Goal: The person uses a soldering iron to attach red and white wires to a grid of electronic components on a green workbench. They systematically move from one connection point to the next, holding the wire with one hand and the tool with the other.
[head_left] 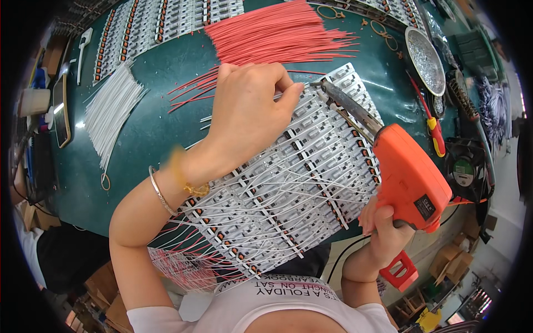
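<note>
My right hand [387, 230] grips the handle of an orange soldering gun [408, 166]. Its metal tip reaches the upper edge of a panel of small circuit boards [300, 216]. Close to that tip, my left hand [252, 102] pinches thumb and forefinger together; whatever lies between them is too small to make out. Many thin white wires [261, 191] trail across the panel, which carries rows of black and orange parts. Just beyond my left hand lies a large bundle of red wires [272, 33], some of them loose toward the left.
White wires [114, 108] lie bundled on the green table [78, 183] at left, near a phone [61, 111]. On the right are an oval metal dish [426, 61], a red and yellow screwdriver [436, 136] and a black fan [465, 169]. More board panels [150, 25] line the far side.
</note>
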The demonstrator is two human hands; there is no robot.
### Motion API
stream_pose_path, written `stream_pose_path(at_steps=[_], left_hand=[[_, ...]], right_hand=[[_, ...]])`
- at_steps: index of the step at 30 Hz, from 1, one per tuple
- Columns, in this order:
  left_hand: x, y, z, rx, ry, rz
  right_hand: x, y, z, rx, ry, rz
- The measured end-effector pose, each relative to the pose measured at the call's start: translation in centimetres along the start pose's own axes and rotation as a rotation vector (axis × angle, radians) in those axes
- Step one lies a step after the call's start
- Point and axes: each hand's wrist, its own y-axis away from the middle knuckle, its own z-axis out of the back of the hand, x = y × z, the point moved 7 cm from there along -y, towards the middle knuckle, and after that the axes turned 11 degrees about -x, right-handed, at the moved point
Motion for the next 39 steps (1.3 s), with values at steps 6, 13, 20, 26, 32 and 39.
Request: stream_pose_path(at_steps=[6, 13, 20, 26, 32, 39], left_hand=[[-0.1, 0.0, 0.1, 0.000, -0.047, -0.021], [-0.3, 0.1, 0.0, -0.010, -0.053, -0.035], [0.0, 0.1, 0.0, -0.006, -0.008, -0.007], [-0.2, 0.1, 0.1, -0.027, -0.024, -0.048], [-0.4, 0.1, 0.1, -0.015, -0.025, -0.049], [-0.6, -0.3, 1.8, -0.165, 0.067, -0.052]], right_hand=[[-0.1, 0.0, 0.8, -0.004, 0.063, 0.119], [0.1, 0.1, 0.1, 0.021, -0.008, 0.027], [0.4, 0.0, -0.1, 0.005, 0.011, 0.070], [0.5, 0.1, 0.2, -0.017, -0.015, 0.053], [0.9, 0.6, 0.8, -0.057, -0.028, 0.056], [1.1, 1.0, 1.6, 0.003, -0.104, 0.117]])
